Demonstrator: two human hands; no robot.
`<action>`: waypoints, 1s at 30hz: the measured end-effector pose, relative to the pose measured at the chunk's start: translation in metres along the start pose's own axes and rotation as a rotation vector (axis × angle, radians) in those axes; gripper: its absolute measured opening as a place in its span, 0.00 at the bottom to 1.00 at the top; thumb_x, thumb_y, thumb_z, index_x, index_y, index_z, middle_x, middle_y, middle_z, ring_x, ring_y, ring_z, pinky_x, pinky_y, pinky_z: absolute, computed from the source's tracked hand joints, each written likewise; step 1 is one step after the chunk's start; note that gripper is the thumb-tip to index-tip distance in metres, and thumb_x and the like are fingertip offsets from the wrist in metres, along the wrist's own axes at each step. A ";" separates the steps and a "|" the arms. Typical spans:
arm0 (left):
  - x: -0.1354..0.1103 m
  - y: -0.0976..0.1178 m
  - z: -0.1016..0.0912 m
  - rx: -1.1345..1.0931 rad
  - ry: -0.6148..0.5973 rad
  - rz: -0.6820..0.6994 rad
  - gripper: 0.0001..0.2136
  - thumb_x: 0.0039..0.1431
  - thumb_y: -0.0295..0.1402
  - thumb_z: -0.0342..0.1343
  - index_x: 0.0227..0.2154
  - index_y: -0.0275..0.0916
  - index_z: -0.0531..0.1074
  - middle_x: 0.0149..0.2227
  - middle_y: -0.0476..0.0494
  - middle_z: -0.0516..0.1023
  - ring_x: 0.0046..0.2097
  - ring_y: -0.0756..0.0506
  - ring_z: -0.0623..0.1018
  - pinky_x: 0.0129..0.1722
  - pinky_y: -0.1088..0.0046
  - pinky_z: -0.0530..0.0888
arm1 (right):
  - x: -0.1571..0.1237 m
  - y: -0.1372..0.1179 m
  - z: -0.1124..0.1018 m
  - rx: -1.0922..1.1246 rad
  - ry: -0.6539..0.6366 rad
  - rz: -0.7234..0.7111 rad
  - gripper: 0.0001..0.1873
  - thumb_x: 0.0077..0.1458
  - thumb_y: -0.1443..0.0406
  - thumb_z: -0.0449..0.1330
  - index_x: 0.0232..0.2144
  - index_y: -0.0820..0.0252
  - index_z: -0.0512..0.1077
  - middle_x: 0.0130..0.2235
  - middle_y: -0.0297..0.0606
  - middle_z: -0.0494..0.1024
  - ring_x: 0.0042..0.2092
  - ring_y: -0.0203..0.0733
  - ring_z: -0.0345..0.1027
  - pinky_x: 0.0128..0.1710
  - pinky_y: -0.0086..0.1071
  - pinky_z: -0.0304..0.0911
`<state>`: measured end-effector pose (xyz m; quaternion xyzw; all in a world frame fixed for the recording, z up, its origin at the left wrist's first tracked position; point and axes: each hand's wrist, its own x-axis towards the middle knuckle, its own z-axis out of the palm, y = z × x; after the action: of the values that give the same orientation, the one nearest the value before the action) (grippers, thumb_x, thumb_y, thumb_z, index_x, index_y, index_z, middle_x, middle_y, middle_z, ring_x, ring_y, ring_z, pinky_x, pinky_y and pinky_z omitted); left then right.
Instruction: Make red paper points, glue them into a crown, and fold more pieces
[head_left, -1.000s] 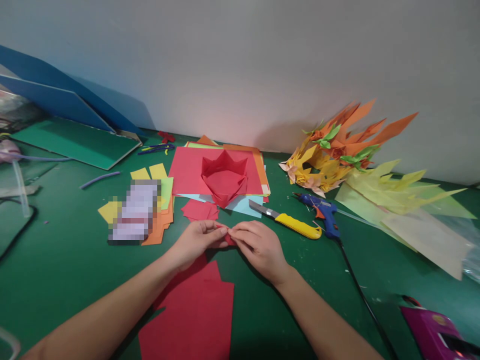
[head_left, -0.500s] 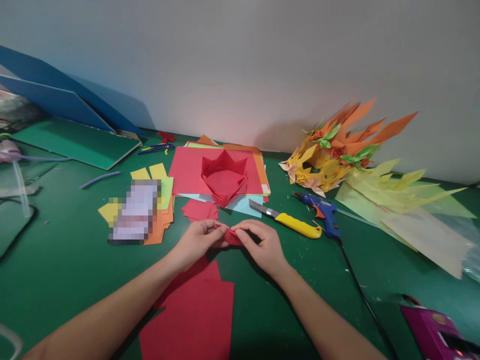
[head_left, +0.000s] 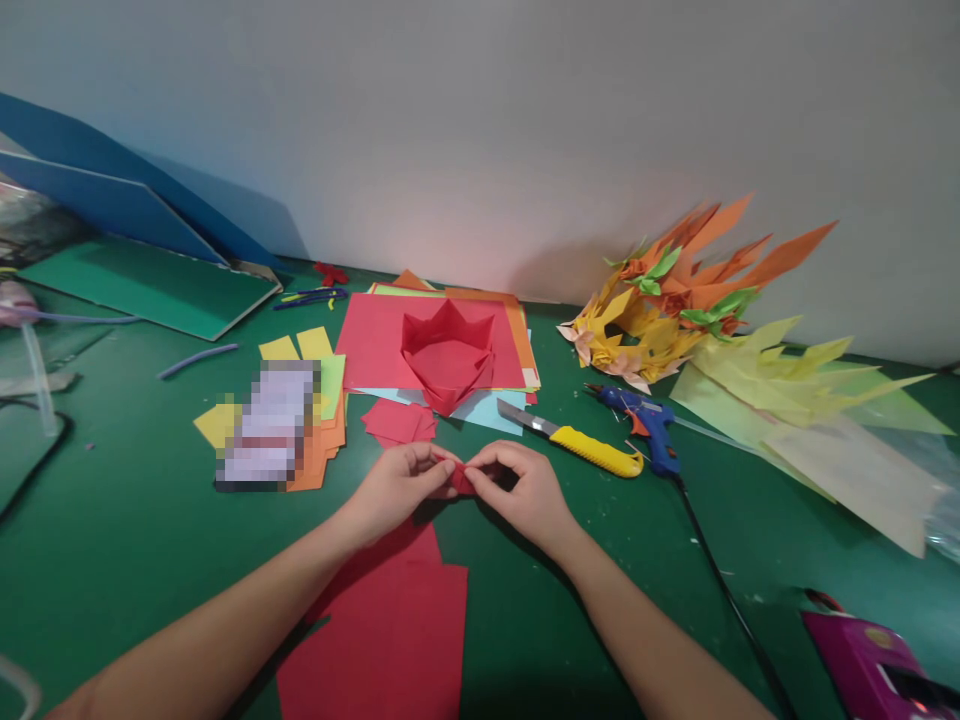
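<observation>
Red folded paper (head_left: 463,482) sits pinched between two bare hands, low over the middle of the green table (head_left: 150,540). Off to my left, blue boards (head_left: 112,190) slant upward near the wall (head_left: 480,130), well apart from the handwork. Nearer, what looks like a phone (head_left: 274,420), its face blurred, lies over orange paper pieces (head_left: 319,460), probably angled for glancing at. The left hand (head_left: 396,492) grips the fold between thumb and fingers, seemingly steadying it; its exact shape I can't make out. Larger red sheets (head_left: 405,630) lie below that wrist, while small red pieces (head_left: 397,422) rest just past the fingers, handy to take up. Beyond, a red paper crown (head_left: 450,393) stands on stacked coloured sheets (head_left: 369,340). The right hand (head_left: 529,495) pinches the other side with thumb and forefinger, perhaps pressing a crease. Right of it, a yellow utility knife (head_left: 596,452) lies blade out beside a blue glue gun (head_left: 660,435), whose cord (head_left: 730,598) trails rightward, presumably clear of the forearm. Orange and yellow paper crowns (head_left: 675,345) stand farther back, likely to avoid crushing.
</observation>
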<state>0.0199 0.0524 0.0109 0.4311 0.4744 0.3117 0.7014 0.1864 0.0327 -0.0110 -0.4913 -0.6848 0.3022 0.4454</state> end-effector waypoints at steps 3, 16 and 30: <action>0.000 0.000 -0.001 0.014 0.002 0.006 0.11 0.40 0.37 0.66 0.25 0.36 0.74 0.23 0.51 0.76 0.29 0.50 0.76 0.37 0.72 0.74 | 0.001 -0.001 -0.001 0.022 0.001 -0.005 0.07 0.49 0.67 0.58 0.22 0.59 0.71 0.23 0.34 0.74 0.26 0.35 0.66 0.25 0.27 0.63; -0.003 0.007 -0.001 -0.102 0.059 -0.032 0.17 0.32 0.41 0.71 0.23 0.36 0.76 0.23 0.48 0.78 0.28 0.50 0.77 0.37 0.73 0.74 | 0.000 -0.001 -0.001 0.095 0.024 0.009 0.05 0.49 0.67 0.57 0.22 0.58 0.70 0.23 0.33 0.73 0.24 0.34 0.65 0.25 0.27 0.63; -0.002 0.005 0.001 -0.106 0.084 -0.002 0.16 0.35 0.41 0.70 0.22 0.35 0.73 0.23 0.51 0.76 0.27 0.51 0.76 0.36 0.74 0.74 | 0.000 -0.002 -0.001 0.082 0.003 0.027 0.06 0.49 0.67 0.57 0.21 0.59 0.69 0.23 0.33 0.71 0.24 0.33 0.63 0.24 0.26 0.61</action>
<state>0.0199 0.0530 0.0166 0.3794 0.4868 0.3533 0.7030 0.1864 0.0323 -0.0093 -0.4824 -0.6644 0.3353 0.4620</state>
